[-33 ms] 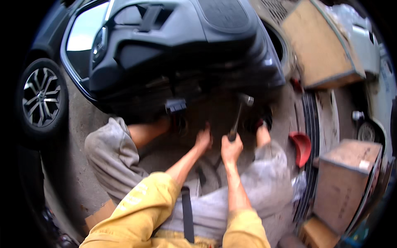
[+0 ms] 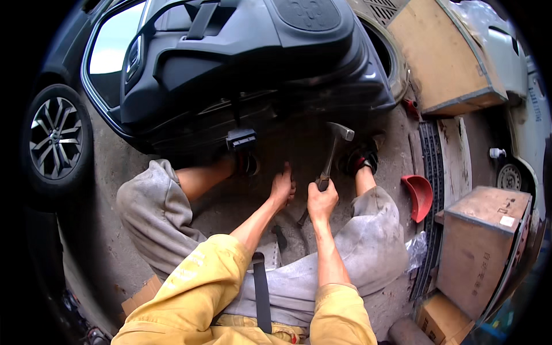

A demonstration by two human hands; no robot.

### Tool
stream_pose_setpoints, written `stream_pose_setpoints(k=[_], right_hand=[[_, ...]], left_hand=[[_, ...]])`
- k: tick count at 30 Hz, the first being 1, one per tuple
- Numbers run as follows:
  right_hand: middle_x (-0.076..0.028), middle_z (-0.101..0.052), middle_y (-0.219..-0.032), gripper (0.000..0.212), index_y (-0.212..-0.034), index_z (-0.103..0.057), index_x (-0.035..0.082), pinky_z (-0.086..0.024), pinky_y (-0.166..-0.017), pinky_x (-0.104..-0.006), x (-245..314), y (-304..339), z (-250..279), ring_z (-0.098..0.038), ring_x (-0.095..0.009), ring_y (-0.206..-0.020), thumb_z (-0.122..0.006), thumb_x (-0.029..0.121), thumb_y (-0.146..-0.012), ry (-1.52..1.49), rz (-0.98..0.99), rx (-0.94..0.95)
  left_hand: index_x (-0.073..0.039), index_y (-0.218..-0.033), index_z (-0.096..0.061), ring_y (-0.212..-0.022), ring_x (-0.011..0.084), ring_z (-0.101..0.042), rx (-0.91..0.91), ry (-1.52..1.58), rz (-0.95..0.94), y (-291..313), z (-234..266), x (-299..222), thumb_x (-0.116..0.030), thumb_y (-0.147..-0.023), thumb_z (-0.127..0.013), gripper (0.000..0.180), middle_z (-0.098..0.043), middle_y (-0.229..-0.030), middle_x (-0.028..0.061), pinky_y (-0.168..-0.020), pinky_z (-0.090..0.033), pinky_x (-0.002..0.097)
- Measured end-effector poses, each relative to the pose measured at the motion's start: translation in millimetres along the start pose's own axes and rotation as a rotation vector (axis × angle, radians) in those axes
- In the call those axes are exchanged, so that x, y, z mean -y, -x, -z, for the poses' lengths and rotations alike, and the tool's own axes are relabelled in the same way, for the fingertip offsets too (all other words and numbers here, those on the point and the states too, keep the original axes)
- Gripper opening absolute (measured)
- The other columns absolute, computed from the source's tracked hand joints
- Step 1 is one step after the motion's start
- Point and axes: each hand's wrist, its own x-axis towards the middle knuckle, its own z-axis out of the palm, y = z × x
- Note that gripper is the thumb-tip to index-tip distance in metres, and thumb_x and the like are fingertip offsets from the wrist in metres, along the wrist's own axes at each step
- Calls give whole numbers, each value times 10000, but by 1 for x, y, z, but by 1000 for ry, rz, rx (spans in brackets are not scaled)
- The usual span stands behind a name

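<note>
My right hand point(image 2: 322, 200) is wrapped round the handle of a hammer point(image 2: 329, 158). The hammer's metal head points away from me, just in front of a dark car door point(image 2: 230, 57). Beside it, on the left, my left hand point(image 2: 282, 187) is closed, with one digit pointing forward. Whatever it may hold is too small or hidden to make out. Both hands hover between my spread legs, apart from the door. A small grey box-like part point(image 2: 241, 139) hangs at the door's near side, left of my hands. Shadow hides the door's lower edge.
A car wheel point(image 2: 56, 132) stands at the far left. On the right lie a red curved piece point(image 2: 418, 198), a black ribbed strip point(image 2: 431, 172) and a wooden crate point(image 2: 480, 253). A larger wooden box point(image 2: 440, 54) is behind them. A dark tool point(image 2: 279, 237) lies on the floor below my hands.
The hammer head has shifted slightly forward and its blur is gone. My left hand stays closed in nearly the same place. The whole view has shifted a little.
</note>
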Motion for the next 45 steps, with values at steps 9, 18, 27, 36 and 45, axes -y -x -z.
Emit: stream_pose_setpoints(k=[9,18,27,36,45], right_hand=[[-71,-572,-590,155,-854,-639,-16,-477,-564,-329,37,-2,18,-557,-119,-557,-634,124,-788,-189,69,1],[-63,-521,-621,117,-962,-478,20,-441,-498,-267,126,-21,21,-473,-128,-487,-522,32,-855,-859,742,-251],[-182,-635,-666,187,-828,-634,-30,-503,-647,-426,-57,13,-4,-639,-316,-628,-637,149,-777,-108,-253,-2],[-17,-519,-570,40,-824,-547,27,-401,-358,-274,44,-5,39,-489,-112,-388,-575,55,-817,-393,-65,-39],[-72,-523,-629,125,-982,-491,7,-425,-458,-247,158,-30,76,-477,-122,-491,-548,62,-886,-789,634,-250]], left_hand=[[-186,-705,-345,-396,59,-195,45,54,-49,13,-24,-30,-716,-949,-405,587,-219,-527,-81,-394,-148,241],[-183,-710,-380,-387,63,-210,8,106,-13,8,-4,-25,-717,-942,-423,584,-234,-521,-78,-378,-155,248],[-204,-670,-338,-373,71,-199,-4,-26,-52,7,5,-8,-702,-968,-367,582,-208,-502,-78,-368,-150,256],[-190,-683,-335,-396,70,-212,79,-22,2,8,-62,-41,-706,-962,-380,588,-238,-521,-75,-387,-172,258],[-186,-713,-361,-404,70,-198,141,63,51,-6,-68,-41,-712,-956,-386,579,-244,-539,-72,-392,-162,253]])
